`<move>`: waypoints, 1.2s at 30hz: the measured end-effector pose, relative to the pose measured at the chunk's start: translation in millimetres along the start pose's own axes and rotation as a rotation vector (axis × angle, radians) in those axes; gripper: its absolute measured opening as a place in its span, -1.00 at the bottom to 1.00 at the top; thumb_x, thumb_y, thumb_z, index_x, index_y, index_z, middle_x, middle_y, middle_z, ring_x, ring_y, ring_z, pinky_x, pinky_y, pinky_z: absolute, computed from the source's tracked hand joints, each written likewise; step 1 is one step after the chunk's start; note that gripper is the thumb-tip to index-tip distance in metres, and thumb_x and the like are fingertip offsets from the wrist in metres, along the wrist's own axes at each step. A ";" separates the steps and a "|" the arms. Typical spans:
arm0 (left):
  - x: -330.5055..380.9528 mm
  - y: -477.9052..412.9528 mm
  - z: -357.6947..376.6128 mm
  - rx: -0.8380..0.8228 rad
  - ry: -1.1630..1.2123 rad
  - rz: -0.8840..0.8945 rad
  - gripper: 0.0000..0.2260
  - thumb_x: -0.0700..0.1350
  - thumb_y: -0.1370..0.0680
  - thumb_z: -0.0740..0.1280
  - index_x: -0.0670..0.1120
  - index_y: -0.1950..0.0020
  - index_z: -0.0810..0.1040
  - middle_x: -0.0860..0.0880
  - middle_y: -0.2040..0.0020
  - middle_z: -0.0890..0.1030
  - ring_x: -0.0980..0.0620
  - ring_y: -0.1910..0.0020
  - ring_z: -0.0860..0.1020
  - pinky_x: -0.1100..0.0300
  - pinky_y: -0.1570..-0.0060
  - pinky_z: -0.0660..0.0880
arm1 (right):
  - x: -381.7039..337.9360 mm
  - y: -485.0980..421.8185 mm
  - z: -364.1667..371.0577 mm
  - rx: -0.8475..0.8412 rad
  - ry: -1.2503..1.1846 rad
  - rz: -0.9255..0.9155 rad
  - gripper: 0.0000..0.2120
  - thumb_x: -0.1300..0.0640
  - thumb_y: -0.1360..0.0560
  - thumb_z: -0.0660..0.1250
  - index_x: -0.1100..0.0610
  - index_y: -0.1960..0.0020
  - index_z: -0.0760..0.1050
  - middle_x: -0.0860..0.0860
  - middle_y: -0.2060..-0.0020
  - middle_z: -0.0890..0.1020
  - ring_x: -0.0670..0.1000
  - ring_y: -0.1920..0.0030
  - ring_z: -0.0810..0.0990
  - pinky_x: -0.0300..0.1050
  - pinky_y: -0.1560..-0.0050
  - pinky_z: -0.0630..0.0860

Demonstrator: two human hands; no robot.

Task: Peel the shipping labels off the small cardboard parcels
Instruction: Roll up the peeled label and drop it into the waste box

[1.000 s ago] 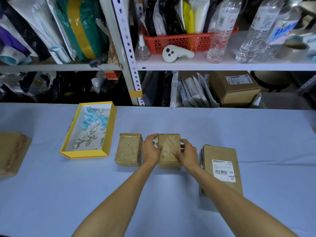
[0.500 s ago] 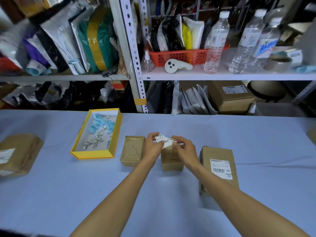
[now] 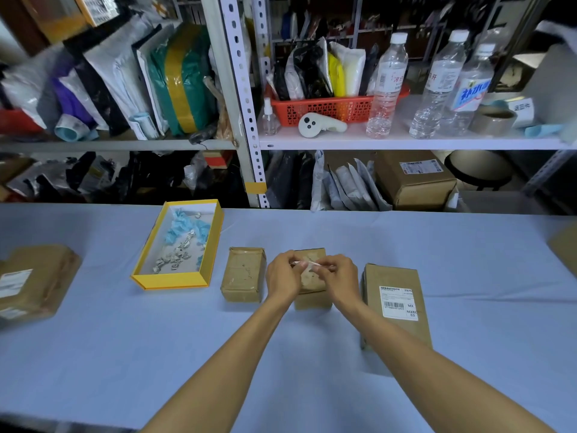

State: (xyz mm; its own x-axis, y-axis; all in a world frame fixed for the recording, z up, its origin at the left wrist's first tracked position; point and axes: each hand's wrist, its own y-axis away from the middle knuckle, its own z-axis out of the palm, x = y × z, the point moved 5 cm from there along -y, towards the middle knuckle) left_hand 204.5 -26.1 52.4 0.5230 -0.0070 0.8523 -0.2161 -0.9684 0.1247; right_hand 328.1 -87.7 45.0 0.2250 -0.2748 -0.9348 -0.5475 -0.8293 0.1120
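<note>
Now in the hands: a small white paper shipping label (image 3: 307,264), creased into a narrow strip, is pinched at one end by the left hand (image 3: 282,278) and at the other by the right hand (image 3: 338,276), with the fingers curled close on it.
Label's place: it is held just above the top of the small brown cardboard parcel in the middle (image 3: 312,296); whether any corner is stuck to that top cannot be told.
Label's handling: it is judged very light, thin, limp and easily torn, with a tacky back likely to cling to fingertips. A grip at a free edge, pulled low and slowly, is advised.
Parcel's handling: it is judged light and fairly stiff, and apt to slide on cloth, so it is best steadied by its sides. Its top face is scuffed with paper residue.
Left neighbour: a second small brown cardboard parcel (image 3: 243,275), bare of any label, stands just beside the left hand.
Right neighbour: a taller brown cardboard parcel (image 3: 396,335) carries an intact white barcode label (image 3: 398,303). A corner of that label is judged the place to take hold.
Scrap tray: a shallow yellow-walled cardboard tray (image 3: 171,283), near on the left, holds crumpled white and blue scraps.
Far left: a large brown paper-wrapped parcel (image 3: 40,276) is seen with a white label on it.
Worktop: all of these are carried by a pale blue cloth-covered worktop (image 3: 312,376).
</note>
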 end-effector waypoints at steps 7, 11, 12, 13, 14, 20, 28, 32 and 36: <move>12.9 4.0 4.9 0.072 -0.020 0.059 -0.86 -0.10 -0.60 0.25 -0.13 -0.01 0.56 -0.04 -0.08 0.54 -0.04 -0.04 0.58 0.11 -0.02 0.49 | -13.5 2.8 -2.8 0.091 -0.076 -0.005 -0.77 0.27 -0.46 0.40 -0.03 0.27 0.59 -0.03 0.36 0.67 0.05 0.30 0.68 0.03 0.14 0.66; 14.6 7.2 5.1 0.123 0.188 0.067 -0.84 -0.27 -0.58 0.24 -0.05 0.03 0.57 0.01 0.01 0.51 -0.08 0.09 0.65 0.25 0.19 0.58 | -16.4 0.9 -5.3 0.134 -0.152 0.084 -0.73 0.34 -0.41 0.39 0.00 0.33 0.61 -0.01 0.38 0.68 0.08 0.31 0.69 0.05 0.11 0.66; 14.7 6.2 3.9 0.118 0.221 0.057 -0.79 -0.31 -0.57 0.23 -0.04 -0.03 0.56 0.04 0.09 0.52 -0.08 0.11 0.65 0.27 0.22 0.58 | -15.5 1.0 -6.5 0.138 -0.161 0.106 -0.69 0.35 -0.40 0.39 -0.03 0.36 0.61 0.00 0.39 0.69 0.09 0.29 0.70 0.04 0.10 0.66; 15.1 5.0 2.9 0.105 0.211 0.049 -0.77 -0.31 -0.57 0.24 -0.02 -0.09 0.55 0.07 0.15 0.54 -0.07 0.11 0.65 0.23 0.21 0.58 | -14.5 1.3 -7.7 0.141 -0.168 0.129 -0.68 0.35 -0.39 0.39 -0.04 0.39 0.62 0.00 0.39 0.69 0.10 0.26 0.70 0.02 0.08 0.66; 15.6 3.7 2.3 0.095 0.166 0.044 -0.79 -0.26 -0.56 0.27 0.00 -0.09 0.55 0.09 0.17 0.56 -0.04 0.11 0.64 0.18 0.16 0.57 | -12.6 1.2 -8.3 0.144 -0.192 0.153 -0.68 0.34 -0.38 0.40 -0.04 0.41 0.63 0.01 0.39 0.70 0.10 0.24 0.71 0.01 0.07 0.66; 25.4 0.0 3.2 0.113 -0.002 0.005 -0.95 -0.06 -0.52 0.37 0.05 0.11 0.62 0.10 0.19 0.66 0.07 0.08 0.60 0.10 0.08 0.53 | -12.6 -1.4 -6.7 0.171 -0.254 0.190 -0.90 0.17 -0.43 0.41 0.10 0.20 0.71 -0.02 0.28 0.73 -0.03 0.15 0.71 -0.10 0.03 0.63; 16.7 -5.2 10.4 -0.037 0.353 -0.049 -0.78 -0.32 -0.50 0.36 0.00 0.18 0.64 0.01 0.16 0.68 0.01 0.07 0.64 0.08 0.00 0.62 | -17.5 -4.1 -12.0 0.023 -0.117 0.068 -0.90 0.16 -0.44 0.44 0.09 0.06 0.70 -0.03 0.21 0.73 -0.08 0.13 0.69 -0.18 0.05 0.57; 17.1 -2.5 15.5 -0.083 0.262 -0.022 -0.77 -0.28 -0.47 0.41 0.06 0.23 0.64 0.08 0.18 0.69 0.05 0.07 0.65 0.15 -0.04 0.56 | -17.9 0.7 -14.1 0.005 0.159 -0.049 -0.87 0.14 -0.50 0.38 0.06 0.03 0.69 -0.06 0.22 0.72 -0.10 0.17 0.66 -0.30 0.20 0.45; 27.1 -3.5 12.6 0.018 0.156 -0.002 -0.90 -0.20 -0.46 0.43 0.00 0.16 0.61 0.06 0.09 0.59 0.06 0.09 0.61 0.19 0.03 0.50 | -21.2 2.7 -15.2 0.060 0.064 -0.031 -0.82 0.26 -0.53 0.27 0.17 0.07 0.67 0.06 0.27 0.70 0.03 0.26 0.69 -0.26 0.25 0.56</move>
State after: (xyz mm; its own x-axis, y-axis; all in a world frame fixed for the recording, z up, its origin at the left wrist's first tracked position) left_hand 229.9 -26.0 68.6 0.3884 0.0321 0.9209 -0.1994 -0.9728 0.1180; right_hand 334.1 -91.5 70.3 0.2924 -0.2814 -0.9140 -0.5861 -0.8079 0.0612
